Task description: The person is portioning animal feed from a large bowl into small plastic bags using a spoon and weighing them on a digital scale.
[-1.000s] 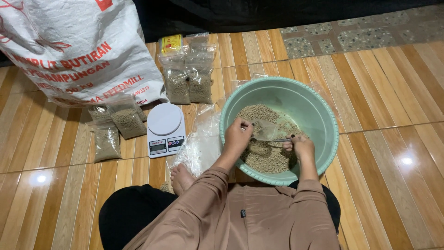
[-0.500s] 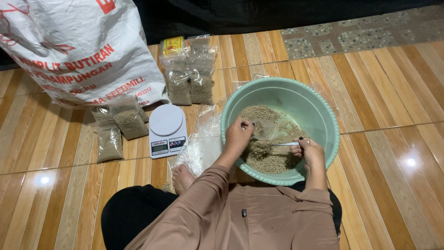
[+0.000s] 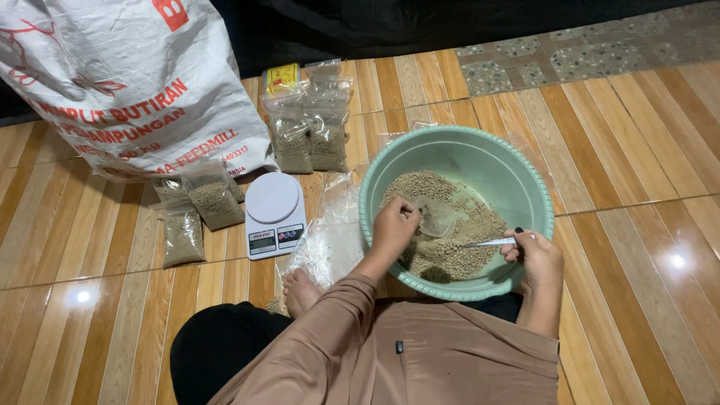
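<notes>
**Kid:** What's the biggest thing here?

**Me:** The big white woven sack with red print [image 3: 127, 82]. It leans at the far left, on the striped brown wooden floor [image 3: 645, 195].

**Kid:** And next?

**Me:** The round pale green plastic basin [image 3: 525, 187]. It sits on the floor right in front of the person. Inside is a heap of small tan feed pellets [image 3: 465, 232], mostly on the near side of the bottom.

**Kid:** What are the hands doing?

**Me:** The left hand [image 3: 394, 225] is down in the basin, on top of the pellets. Its fingers are curled closed on the edge of a small clear plastic bag [image 3: 435, 217], which lies open on the heap. The right hand [image 3: 536, 259] is at the near right rim. It pinches the end of a thin silver metal spoon [image 3: 487, 242], and the spoon points in toward the bag.

**Kid:** What's that white thing?

**Me:** A white kitchen scale with a round plate [image 3: 275, 212]. It stands left of the basin, well apart from the hands. A pile of crinkly empty clear bags [image 3: 330, 232] lies between the scale and the basin, touching the basin's side.

**Kid:** And the little packs?

**Me:** Filled clear bags of pellets. Two stand behind the scale [image 3: 307, 139], with a small yellow packet [image 3: 283, 77] behind them. More lie flat left of the scale [image 3: 199, 214], by the sack.

**Kid:** Is that a foot?

**Me:** Yes, a bare foot [image 3: 300, 289] peeks out by the empty bags.
</notes>
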